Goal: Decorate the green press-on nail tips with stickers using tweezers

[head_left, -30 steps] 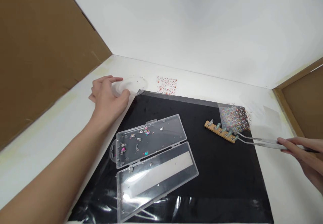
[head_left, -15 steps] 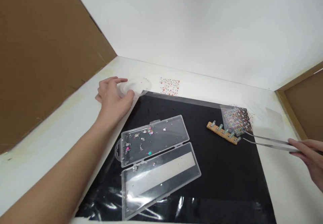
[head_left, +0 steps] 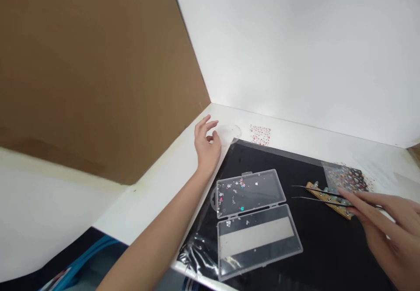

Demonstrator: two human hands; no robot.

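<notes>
My left hand [head_left: 208, 149] is beside the left rim of a round clear dish [head_left: 229, 134] at the back of the table. Its fingers are bent but apart, and nothing shows between them. In my right hand [head_left: 387, 225] is a pair of metal tweezers [head_left: 323, 198], the tips slightly spread and pointing left. The tweezers pass over a wooden strip [head_left: 315, 189] that carries several pale green nail tips, partly hidden by the fingers. Left of the tweezers lies an open hinged clear plastic case [head_left: 269, 190], with several small gems and flower charms in its upper half.
A black mat [head_left: 315, 247] lies under the case and strip. Behind it is a sheet of small red stickers [head_left: 260, 135]. A packet of colourful decorations [head_left: 348, 177] lies at the mat's back right. A cardboard panel [head_left: 98, 63] stands at left, a white wall [head_left: 311, 54] behind.
The view has swung left. My right hand has brought the tweezers leftward, from beside the strip to over it. My left hand has drawn off the dish to its left side.
</notes>
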